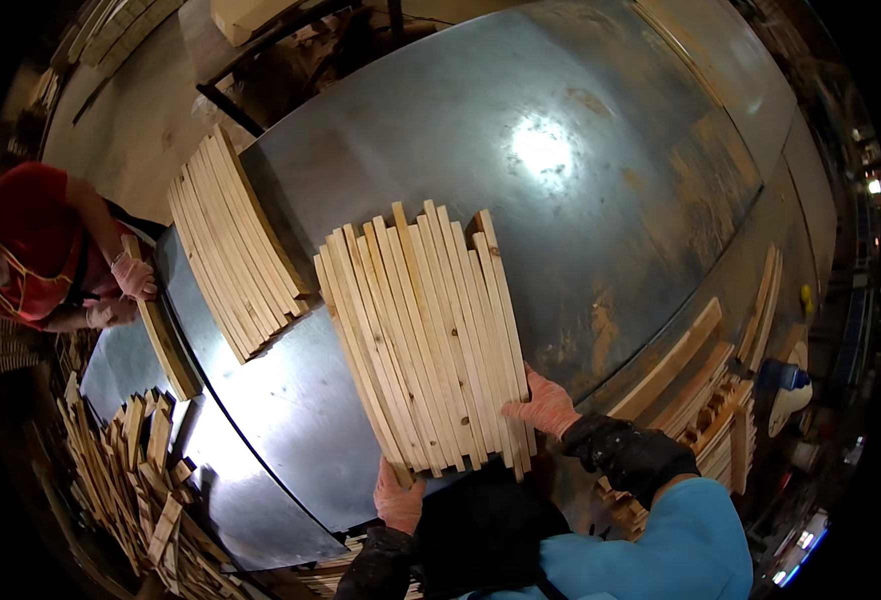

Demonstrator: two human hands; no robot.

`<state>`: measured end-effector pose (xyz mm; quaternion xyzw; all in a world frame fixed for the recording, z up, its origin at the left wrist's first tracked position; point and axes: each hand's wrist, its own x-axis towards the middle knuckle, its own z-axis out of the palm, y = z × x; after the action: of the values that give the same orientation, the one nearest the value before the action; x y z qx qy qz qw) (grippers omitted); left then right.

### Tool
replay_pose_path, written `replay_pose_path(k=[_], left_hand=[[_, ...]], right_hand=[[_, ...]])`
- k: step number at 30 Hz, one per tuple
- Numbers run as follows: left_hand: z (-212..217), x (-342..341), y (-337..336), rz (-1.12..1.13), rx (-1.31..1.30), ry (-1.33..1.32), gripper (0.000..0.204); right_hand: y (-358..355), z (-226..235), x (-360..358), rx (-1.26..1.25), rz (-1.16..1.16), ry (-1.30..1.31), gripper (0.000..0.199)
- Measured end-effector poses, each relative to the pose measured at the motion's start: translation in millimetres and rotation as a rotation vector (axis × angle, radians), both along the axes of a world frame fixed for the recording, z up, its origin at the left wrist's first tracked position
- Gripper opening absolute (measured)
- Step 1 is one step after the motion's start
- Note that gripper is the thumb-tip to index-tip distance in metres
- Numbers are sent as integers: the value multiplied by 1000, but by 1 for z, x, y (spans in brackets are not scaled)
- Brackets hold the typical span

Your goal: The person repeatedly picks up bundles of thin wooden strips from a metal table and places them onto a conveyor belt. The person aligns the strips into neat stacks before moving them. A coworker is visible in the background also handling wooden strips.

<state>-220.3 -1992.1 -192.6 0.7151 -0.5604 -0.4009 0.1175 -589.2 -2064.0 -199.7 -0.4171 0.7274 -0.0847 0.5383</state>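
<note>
Well to the left of the bundle of wooden slats [426, 335], a co-worker in red [31, 245] steadies a single slat [166, 335] at the desk's [601, 170] edge, with a second stack of slats [236, 255] lying between. The left hand [398, 497] cups the bundle's near end from below, fingers curled against the slat tips, seemingly to keep them flush. The right hand [544, 405] presses open-palmed on the bundle's right edge, squeezing the slats side by side on the metal sheet.

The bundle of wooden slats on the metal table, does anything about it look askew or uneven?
Yes. The slat bundle has ragged far ends: some slats jut past their neighbours, and the rightmost one tilts. Both hands, left and right, press its near end.
</note>
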Motion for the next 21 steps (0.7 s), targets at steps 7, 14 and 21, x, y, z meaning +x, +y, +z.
replay_pose_path(k=[7,14,21], left_hand=[[23,13,-38,140,34,-57,82],[35,-82,-64,-139,160,373,57],[18,-171,-51,-359,93,49,70]], right_hand=[[8,4,-8,-37,-87,-124,102],[7,1,-11,-94,-78,-101,83],[5,3,-19,-64,-86,-213,63]])
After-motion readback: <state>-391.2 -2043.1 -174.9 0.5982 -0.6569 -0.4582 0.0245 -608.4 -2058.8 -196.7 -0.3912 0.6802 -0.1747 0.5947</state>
